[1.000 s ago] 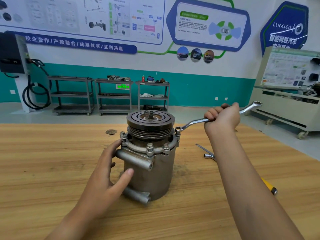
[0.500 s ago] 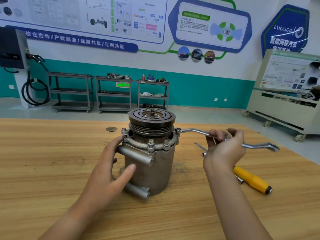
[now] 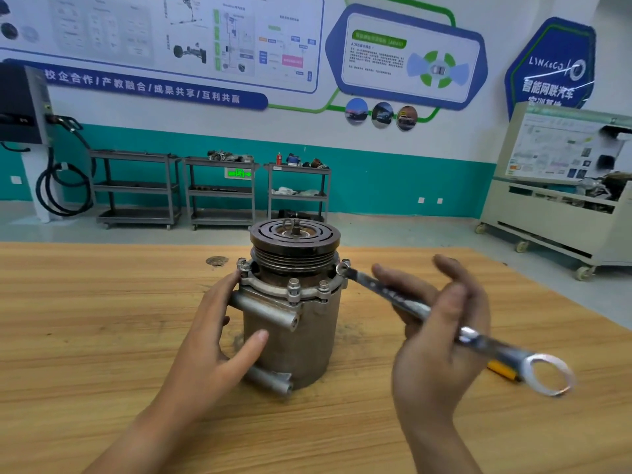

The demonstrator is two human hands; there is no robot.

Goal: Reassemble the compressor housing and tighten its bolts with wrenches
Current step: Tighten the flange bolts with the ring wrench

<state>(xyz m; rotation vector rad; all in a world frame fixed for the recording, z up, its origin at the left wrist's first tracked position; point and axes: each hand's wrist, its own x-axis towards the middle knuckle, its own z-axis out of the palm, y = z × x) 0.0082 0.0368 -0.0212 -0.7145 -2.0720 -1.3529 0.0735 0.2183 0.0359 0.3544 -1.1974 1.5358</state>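
Note:
The grey compressor [image 3: 294, 336] stands upright on the wooden table [image 3: 102, 336], its grooved pulley [image 3: 294, 234] on top and several bolts around the flange. My left hand [image 3: 212, 343] grips the housing's left side, thumb across the front between the two pipe stubs. A double-ended ring wrench [image 3: 386, 292] sits with its far ring on the flange bolt [image 3: 343, 265] at the right. My right hand [image 3: 434, 364] holds the wrench's shaft between thumb and loosely extended fingers. The free ring end [image 3: 547, 372] points toward me and to the right.
A yellow-handled tool [image 3: 501, 369] lies on the table behind the wrench's near end, mostly hidden. A small round metal disc [image 3: 216, 260] lies at the table's far edge, left of the compressor. Shelf carts [image 3: 222, 193] and a training bench [image 3: 564, 200] stand beyond the table.
My right hand has swung the wrench round the right-hand bolt, from pointing far right to pointing toward me, and its fingers have loosened. My left hand stays on the housing.

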